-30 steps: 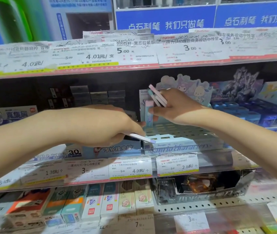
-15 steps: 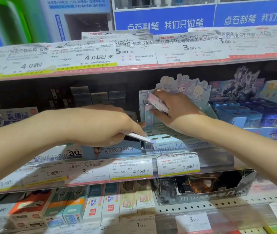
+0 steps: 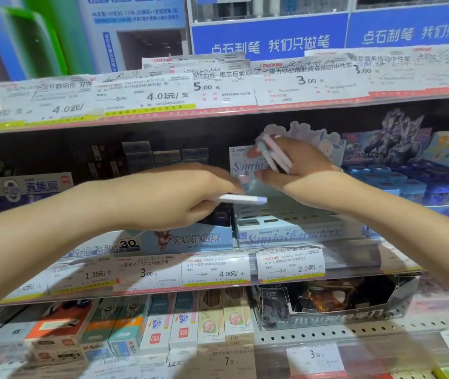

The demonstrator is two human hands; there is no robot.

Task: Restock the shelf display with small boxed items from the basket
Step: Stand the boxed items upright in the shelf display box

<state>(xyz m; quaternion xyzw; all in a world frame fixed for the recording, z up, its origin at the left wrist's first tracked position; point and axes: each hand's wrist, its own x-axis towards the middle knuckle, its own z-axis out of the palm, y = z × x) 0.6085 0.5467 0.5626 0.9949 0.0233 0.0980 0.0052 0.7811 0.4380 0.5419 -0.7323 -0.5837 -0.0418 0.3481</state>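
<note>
Head view, centre frame: my left hand (image 3: 171, 195) pinches one slim box (image 3: 242, 199), aimed at the slotted display tray (image 3: 286, 214); my right hand (image 3: 297, 162) grips spare boxes (image 3: 275, 153) for feeding.

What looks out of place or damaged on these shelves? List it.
The price labels along the upper shelf's rail overlap and sit crooked with ragged top edges. The dark cardboard display box on the lower shelf has bent, crumpled walls. The pastel slotted display tray stands nearly empty.
</note>
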